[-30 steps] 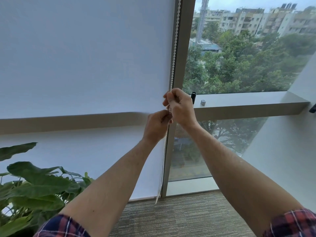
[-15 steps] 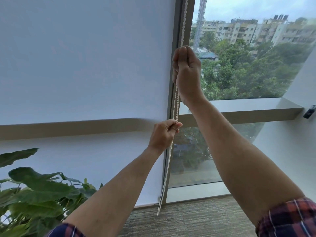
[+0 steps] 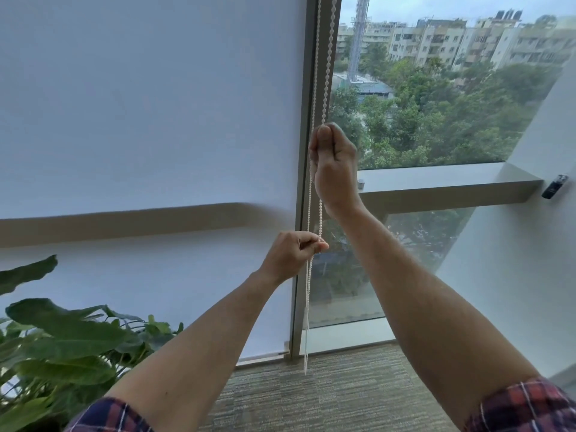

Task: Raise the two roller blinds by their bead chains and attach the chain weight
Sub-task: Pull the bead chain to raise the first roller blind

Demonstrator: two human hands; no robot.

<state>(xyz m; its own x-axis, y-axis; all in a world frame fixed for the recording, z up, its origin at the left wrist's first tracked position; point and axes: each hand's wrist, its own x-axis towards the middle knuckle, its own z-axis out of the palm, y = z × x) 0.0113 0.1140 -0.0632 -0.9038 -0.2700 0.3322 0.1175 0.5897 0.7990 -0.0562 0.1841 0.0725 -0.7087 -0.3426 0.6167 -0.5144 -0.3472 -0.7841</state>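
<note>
A white roller blind (image 3: 149, 120) covers the left window down to near the floor, its bottom edge around (image 3: 261, 357). A white bead chain (image 3: 325, 57) hangs in two strands along the window frame (image 3: 307, 88), its loop ending just above the carpet. My right hand (image 3: 333, 163) is closed around one strand at about sill height. Lower down, my left hand (image 3: 293, 254) pinches the chain between thumb and fingers. The right window pane is uncovered and shows trees and buildings. A small grey cylinder (image 3: 361, 183) sits on the sill behind my right hand.
A large leafy plant (image 3: 62, 344) stands at the lower left. A grey sill (image 3: 436, 179) runs across the right window. A small black device (image 3: 554, 187) is fixed to the white wall on the right. Grey carpet (image 3: 327, 397) lies below.
My right hand rose up the chain and has now come back down with it to sill height. My left hand stayed low, holding the chain.
</note>
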